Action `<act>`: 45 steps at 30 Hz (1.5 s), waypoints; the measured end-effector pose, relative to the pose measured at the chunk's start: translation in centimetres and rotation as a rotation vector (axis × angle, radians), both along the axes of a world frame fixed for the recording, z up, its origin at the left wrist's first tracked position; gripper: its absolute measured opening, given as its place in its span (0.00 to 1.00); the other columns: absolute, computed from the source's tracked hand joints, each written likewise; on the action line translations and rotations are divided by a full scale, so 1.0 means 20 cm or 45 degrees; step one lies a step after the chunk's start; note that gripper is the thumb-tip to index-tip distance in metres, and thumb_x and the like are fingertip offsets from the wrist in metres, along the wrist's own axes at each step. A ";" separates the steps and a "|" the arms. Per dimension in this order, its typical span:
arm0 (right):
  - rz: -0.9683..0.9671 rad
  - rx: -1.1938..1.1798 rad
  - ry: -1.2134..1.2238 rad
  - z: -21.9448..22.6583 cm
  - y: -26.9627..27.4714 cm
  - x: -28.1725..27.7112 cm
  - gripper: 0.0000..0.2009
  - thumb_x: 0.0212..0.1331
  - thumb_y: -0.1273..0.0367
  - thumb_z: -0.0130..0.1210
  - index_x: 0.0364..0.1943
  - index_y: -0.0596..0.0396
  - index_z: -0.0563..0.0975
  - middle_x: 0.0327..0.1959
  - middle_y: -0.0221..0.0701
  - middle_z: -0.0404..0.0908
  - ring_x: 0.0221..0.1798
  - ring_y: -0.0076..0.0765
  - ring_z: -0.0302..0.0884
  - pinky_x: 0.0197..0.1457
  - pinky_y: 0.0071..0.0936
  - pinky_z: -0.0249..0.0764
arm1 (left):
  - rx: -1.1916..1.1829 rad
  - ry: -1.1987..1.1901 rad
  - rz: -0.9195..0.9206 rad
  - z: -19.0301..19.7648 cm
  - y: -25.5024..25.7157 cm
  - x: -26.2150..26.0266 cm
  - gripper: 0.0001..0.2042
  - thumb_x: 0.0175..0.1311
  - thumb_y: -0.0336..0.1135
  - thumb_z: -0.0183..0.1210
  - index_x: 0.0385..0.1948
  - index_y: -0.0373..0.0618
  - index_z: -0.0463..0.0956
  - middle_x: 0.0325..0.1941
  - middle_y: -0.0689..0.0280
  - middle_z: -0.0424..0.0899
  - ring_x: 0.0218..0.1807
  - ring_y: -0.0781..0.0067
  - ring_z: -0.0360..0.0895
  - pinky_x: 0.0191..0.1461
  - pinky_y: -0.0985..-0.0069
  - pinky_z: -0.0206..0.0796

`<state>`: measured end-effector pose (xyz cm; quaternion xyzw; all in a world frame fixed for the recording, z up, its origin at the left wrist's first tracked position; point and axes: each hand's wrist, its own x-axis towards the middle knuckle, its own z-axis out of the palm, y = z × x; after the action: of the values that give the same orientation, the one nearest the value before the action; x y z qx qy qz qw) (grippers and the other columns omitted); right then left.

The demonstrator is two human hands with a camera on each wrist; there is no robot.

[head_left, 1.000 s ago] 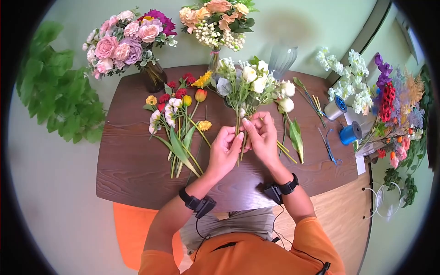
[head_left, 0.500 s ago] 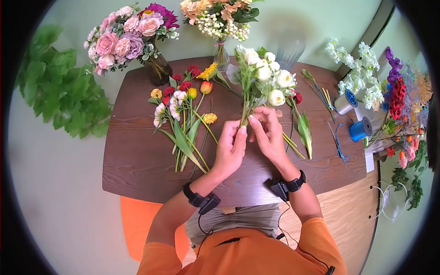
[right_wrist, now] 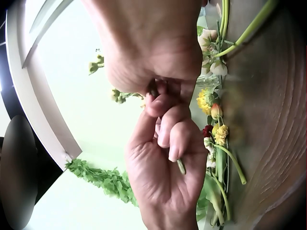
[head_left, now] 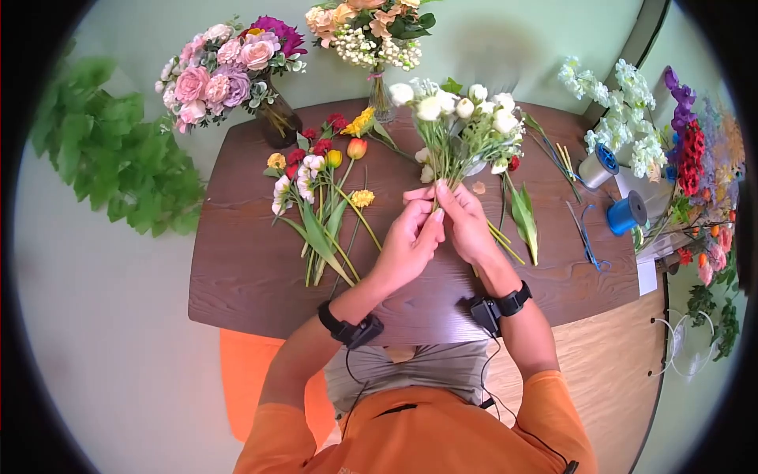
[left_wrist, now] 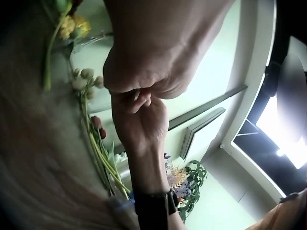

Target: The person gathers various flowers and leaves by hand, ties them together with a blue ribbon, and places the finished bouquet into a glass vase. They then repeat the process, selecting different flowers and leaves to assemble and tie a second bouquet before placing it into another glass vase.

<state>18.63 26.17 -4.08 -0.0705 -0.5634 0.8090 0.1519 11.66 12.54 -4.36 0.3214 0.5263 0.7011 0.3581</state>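
Both hands hold a bunch of white flowers (head_left: 466, 118) by its green stems above the middle of the table. The blossoms fan out upward, away from the person. My left hand (head_left: 412, 241) curls its fingers round the lower stems, and a cut stem end (right_wrist: 180, 165) pokes out below its fingers in the right wrist view. Close against it, my right hand (head_left: 466, 221) grips the stems slightly higher, with its thumb along them. In the left wrist view the back of the left hand hides most of the grip.
Red, yellow and white flowers (head_left: 324, 189) lie left on the dark wooden table (head_left: 253, 276). To the right are loose stems with a long leaf (head_left: 523, 217), a white spool (head_left: 598, 167) and a blue spool (head_left: 626, 213). Vases with a pink bouquet (head_left: 213, 83) and a peach bouquet (head_left: 371, 39) stand behind.
The bunch has swung right and turned in the hands; its blossoms now spread wider to both sides. The hands have come closer together round the stems. The head view has shifted slightly.
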 end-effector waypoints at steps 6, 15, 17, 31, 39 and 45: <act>-0.225 -0.056 0.101 -0.03 0.01 -0.01 0.17 0.79 0.54 0.45 0.48 0.54 0.71 0.39 0.34 0.85 0.40 0.32 0.87 0.43 0.26 0.81 | -0.464 0.897 0.366 0.20 -0.30 -0.18 0.11 0.71 0.37 0.64 0.43 0.37 0.82 0.41 0.64 0.85 0.43 0.75 0.84 0.45 0.77 0.77; -0.246 -0.068 0.054 -0.02 0.00 -0.01 0.16 0.79 0.54 0.45 0.48 0.53 0.71 0.34 0.31 0.83 0.36 0.32 0.87 0.41 0.26 0.81 | -1.187 1.385 0.737 0.10 -0.75 -0.33 0.21 0.67 0.45 0.65 0.21 0.38 0.74 0.15 0.58 0.75 0.19 0.55 0.75 0.28 0.67 0.68; -0.243 -0.062 0.048 -0.02 0.00 -0.01 0.16 0.79 0.54 0.45 0.48 0.54 0.71 0.34 0.31 0.83 0.35 0.32 0.86 0.41 0.27 0.82 | -1.062 1.323 0.689 0.11 -0.72 -0.29 0.21 0.66 0.45 0.66 0.20 0.38 0.74 0.14 0.59 0.75 0.18 0.58 0.74 0.27 0.67 0.67; 0.001 0.520 -0.355 0.09 -0.11 0.20 0.17 0.78 0.60 0.48 0.39 0.64 0.70 0.24 0.39 0.84 0.22 0.32 0.84 0.26 0.26 0.78 | -0.901 1.352 0.472 0.09 -0.53 -0.20 0.16 0.64 0.45 0.67 0.26 0.40 0.78 0.16 0.62 0.77 0.20 0.61 0.77 0.28 0.66 0.69; -0.036 0.950 -0.590 -0.01 -0.18 0.15 0.19 0.73 0.60 0.51 0.33 0.66 0.74 0.21 0.43 0.84 0.22 0.41 0.85 0.31 0.39 0.79 | -0.787 1.565 0.392 -0.05 -0.44 -0.19 0.18 0.64 0.47 0.66 0.24 0.41 0.76 0.16 0.57 0.78 0.21 0.50 0.79 0.27 0.58 0.69; -0.219 1.485 -0.534 -0.09 -0.20 0.14 0.17 0.69 0.61 0.52 0.36 0.67 0.75 0.25 0.57 0.81 0.31 0.68 0.82 0.41 0.57 0.77 | -0.903 1.578 0.366 -0.08 -0.39 -0.21 0.20 0.64 0.49 0.66 0.22 0.40 0.76 0.17 0.54 0.79 0.23 0.46 0.80 0.28 0.56 0.70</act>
<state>21.33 22.23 -5.91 -0.1785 -0.9225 0.3220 0.1161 7.56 4.70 -6.01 0.4517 0.8649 0.2179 -0.0189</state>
